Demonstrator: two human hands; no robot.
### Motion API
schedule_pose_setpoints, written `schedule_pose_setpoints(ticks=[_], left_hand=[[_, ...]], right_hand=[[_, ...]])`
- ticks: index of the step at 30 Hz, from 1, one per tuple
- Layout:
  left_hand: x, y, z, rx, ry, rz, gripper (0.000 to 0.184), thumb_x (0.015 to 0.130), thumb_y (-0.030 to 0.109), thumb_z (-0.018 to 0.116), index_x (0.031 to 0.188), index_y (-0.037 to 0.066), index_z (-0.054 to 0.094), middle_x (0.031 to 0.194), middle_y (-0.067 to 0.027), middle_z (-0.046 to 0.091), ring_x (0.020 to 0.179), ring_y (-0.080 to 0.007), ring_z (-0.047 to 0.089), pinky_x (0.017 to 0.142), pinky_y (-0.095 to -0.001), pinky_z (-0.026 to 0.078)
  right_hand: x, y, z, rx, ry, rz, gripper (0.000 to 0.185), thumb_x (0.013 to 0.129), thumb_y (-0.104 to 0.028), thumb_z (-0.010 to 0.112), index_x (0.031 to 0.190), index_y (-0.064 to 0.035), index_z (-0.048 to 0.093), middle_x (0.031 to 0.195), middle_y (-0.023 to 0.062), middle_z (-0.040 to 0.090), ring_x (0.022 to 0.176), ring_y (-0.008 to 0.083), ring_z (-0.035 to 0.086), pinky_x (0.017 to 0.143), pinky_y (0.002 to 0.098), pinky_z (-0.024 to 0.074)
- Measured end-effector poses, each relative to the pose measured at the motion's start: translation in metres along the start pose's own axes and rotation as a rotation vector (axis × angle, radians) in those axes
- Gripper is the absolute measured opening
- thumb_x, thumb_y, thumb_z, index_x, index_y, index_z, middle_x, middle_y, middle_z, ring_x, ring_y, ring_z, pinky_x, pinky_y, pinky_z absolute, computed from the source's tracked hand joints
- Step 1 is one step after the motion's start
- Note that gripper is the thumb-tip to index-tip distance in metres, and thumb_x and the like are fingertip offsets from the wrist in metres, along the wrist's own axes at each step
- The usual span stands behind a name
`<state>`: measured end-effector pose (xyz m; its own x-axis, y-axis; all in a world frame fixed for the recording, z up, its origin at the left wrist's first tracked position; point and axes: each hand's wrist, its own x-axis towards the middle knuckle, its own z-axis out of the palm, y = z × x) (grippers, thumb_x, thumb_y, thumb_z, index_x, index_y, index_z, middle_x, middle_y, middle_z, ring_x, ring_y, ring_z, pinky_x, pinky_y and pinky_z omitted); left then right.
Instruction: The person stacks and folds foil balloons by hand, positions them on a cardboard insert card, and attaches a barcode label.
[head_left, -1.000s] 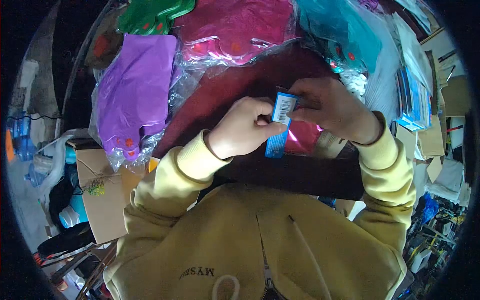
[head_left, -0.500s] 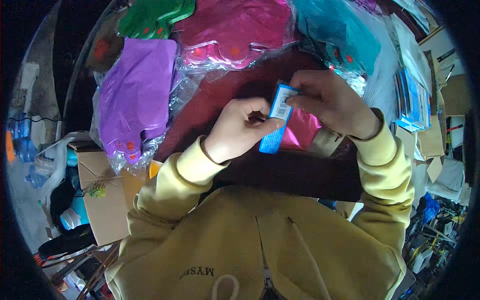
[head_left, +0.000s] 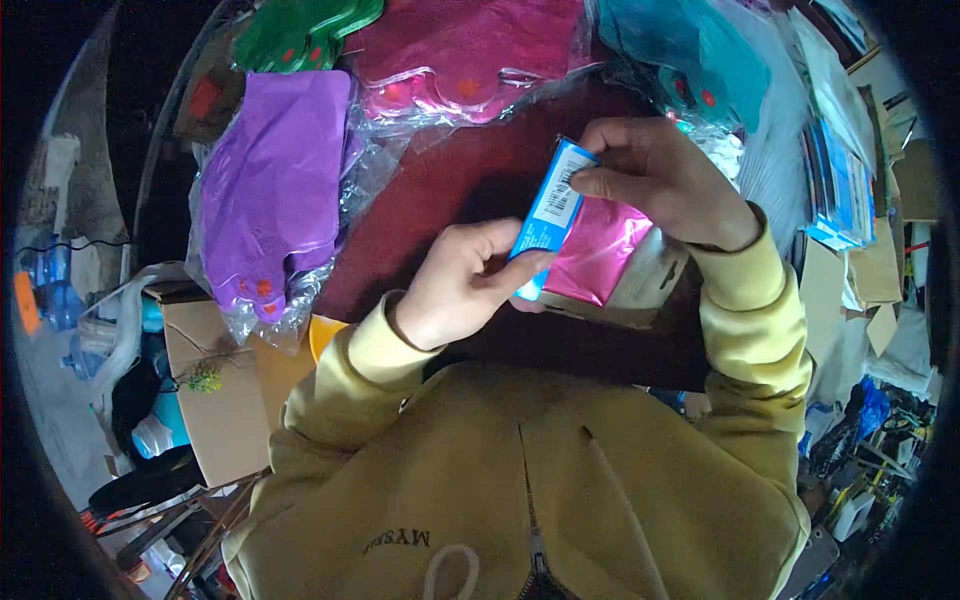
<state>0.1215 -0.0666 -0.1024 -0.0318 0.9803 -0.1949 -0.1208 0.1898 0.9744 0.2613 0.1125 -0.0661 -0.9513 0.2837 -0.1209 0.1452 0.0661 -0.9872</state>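
A blue and white card with a barcode [head_left: 556, 205] is held tilted between my two hands. My left hand [head_left: 462, 280] pinches its lower end, thumb on top. Near its upper end, my right hand [head_left: 665, 180] grips the card between thumb and fingers. Against the card's right side lies a shiny pink packet [head_left: 600, 250], partly behind my right hand. A pale panel with a small slot [head_left: 655, 285] shows beside the pink part; how these pieces are joined cannot be made out.
Around the dark red tabletop [head_left: 420, 215] lie purple sheets in clear plastic [head_left: 270, 180], green sheets [head_left: 300, 35], magenta sheets [head_left: 465, 45] and teal sheets [head_left: 680, 60]. Blue-edged packs [head_left: 840, 190] stand at right. A cardboard box [head_left: 215, 390] sits at lower left.
My left hand has slid down to the card's lower end, and my right hand has moved up slightly. More of the card, the pink packet and the pale panel now shows.
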Motion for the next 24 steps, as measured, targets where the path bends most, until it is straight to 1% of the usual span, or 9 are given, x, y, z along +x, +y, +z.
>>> schedule_pose_setpoints(ticks=[3, 7, 9, 12, 15, 19, 21, 22, 24], left_hand=[[-0.003, 0.0, 0.001, 0.002, 0.046, -0.028, 0.013, 0.091, 0.008, 0.059, 0.096, -0.003, 0.061, 0.08, -0.004, 0.064, 0.071, -0.0097, 0.063, 0.066, -0.0262, 0.056], [-0.005, -0.004, 0.0, -0.133, -0.049, -0.004, 0.014, 0.092, 0.003, 0.054, 0.105, -0.002, 0.056, 0.079, -0.0037, 0.062, 0.068, -0.0097, 0.062, 0.063, -0.0253, 0.055], [-0.006, -0.004, 0.0, -0.214, -0.083, 0.015, 0.017, 0.092, 0.001, 0.053, 0.109, -0.001, 0.053, 0.079, -0.0035, 0.062, 0.066, -0.0094, 0.061, 0.062, -0.0251, 0.054], [-0.003, -0.004, 0.005, -0.043, -0.048, 0.129, 0.018, 0.092, 0.001, 0.053, 0.11, 0.001, 0.05, 0.074, -0.0019, 0.06, 0.061, -0.0073, 0.058, 0.057, -0.0235, 0.052], [0.0, -0.009, 0.02, 0.021, 0.169, 0.145, 0.012, 0.09, 0.006, 0.059, 0.099, 0.003, 0.051, 0.07, 0.0001, 0.058, 0.057, -0.0036, 0.053, 0.049, -0.0202, 0.044], [0.001, -0.008, 0.023, 0.093, 0.181, 0.152, 0.013, 0.091, 0.007, 0.058, 0.102, 0.002, 0.052, 0.071, 0.0002, 0.059, 0.056, -0.0036, 0.052, 0.047, -0.0199, 0.043], [-0.002, -0.002, 0.021, -0.094, 0.169, 0.036, 0.015, 0.092, 0.008, 0.057, 0.105, 0.002, 0.053, 0.076, 0.0007, 0.058, 0.061, -0.0023, 0.051, 0.05, -0.0188, 0.041], [-0.004, -0.006, 0.015, -0.078, 0.13, 0.048, 0.016, 0.094, 0.007, 0.055, 0.108, 0.001, 0.052, 0.081, 0.0013, 0.058, 0.07, -0.0018, 0.052, 0.056, -0.0192, 0.042], [-0.007, -0.01, 0.012, -0.059, 0.09, 0.099, 0.015, 0.094, 0.006, 0.054, 0.107, 0.0, 0.053, 0.082, 0.0013, 0.057, 0.073, -0.0018, 0.052, 0.059, -0.0198, 0.043]], right_hand=[[0.001, 0.002, 0.0, 0.03, -0.041, -0.001, 0.008, 0.086, -0.004, 0.063, 0.093, 0.0001, 0.059, 0.083, 0.0004, 0.061, 0.076, 0.0034, 0.054, 0.068, 0.0189, 0.0425], [-0.001, 0.002, 0.0, -0.008, -0.061, 0.067, 0.007, 0.087, -0.003, 0.061, 0.093, 0.0, 0.059, 0.083, 0.0002, 0.061, 0.076, 0.0035, 0.054, 0.068, 0.0188, 0.0425], [0.0, 0.008, -0.002, -0.028, -0.09, -0.042, 0.006, 0.087, -0.003, 0.06, 0.093, 0.0002, 0.059, 0.083, 0.0008, 0.061, 0.076, 0.0035, 0.053, 0.068, 0.0191, 0.0428], [0.0, 0.002, -0.002, -0.064, -0.113, -0.03, 0.007, 0.087, -0.003, 0.06, 0.092, 0.0007, 0.059, 0.084, 0.0019, 0.062, 0.077, 0.0038, 0.054, 0.069, 0.0195, 0.0434], [0.001, 0.009, 0.0, 0.036, -0.108, -0.034, 0.007, 0.088, -0.004, 0.06, 0.092, 0.0009, 0.059, 0.083, 0.0023, 0.062, 0.078, 0.0041, 0.054, 0.069, 0.0199, 0.0437], [0.001, 0.009, 0.0, -0.039, -0.104, -0.025, 0.007, 0.088, -0.004, 0.06, 0.092, 0.0009, 0.059, 0.083, 0.002, 0.062, 0.079, 0.0039, 0.054, 0.07, 0.02, 0.0438], [0.001, 0.007, -0.001, -0.055, -0.108, -0.035, 0.007, 0.088, -0.004, 0.06, 0.092, 0.0013, 0.059, 0.083, 0.0022, 0.063, 0.079, 0.0042, 0.054, 0.07, 0.0206, 0.0442], [0.001, 0.007, -0.001, -0.054, -0.106, -0.035, 0.007, 0.088, -0.004, 0.06, 0.092, 0.0013, 0.059, 0.083, 0.0022, 0.063, 0.079, 0.0042, 0.054, 0.07, 0.0206, 0.0442], [0.001, 0.008, 0.0, -0.062, -0.144, -0.059, 0.007, 0.088, -0.004, 0.061, 0.092, 0.0015, 0.059, 0.082, 0.0024, 0.063, 0.079, 0.0041, 0.054, 0.07, 0.021, 0.0442]])
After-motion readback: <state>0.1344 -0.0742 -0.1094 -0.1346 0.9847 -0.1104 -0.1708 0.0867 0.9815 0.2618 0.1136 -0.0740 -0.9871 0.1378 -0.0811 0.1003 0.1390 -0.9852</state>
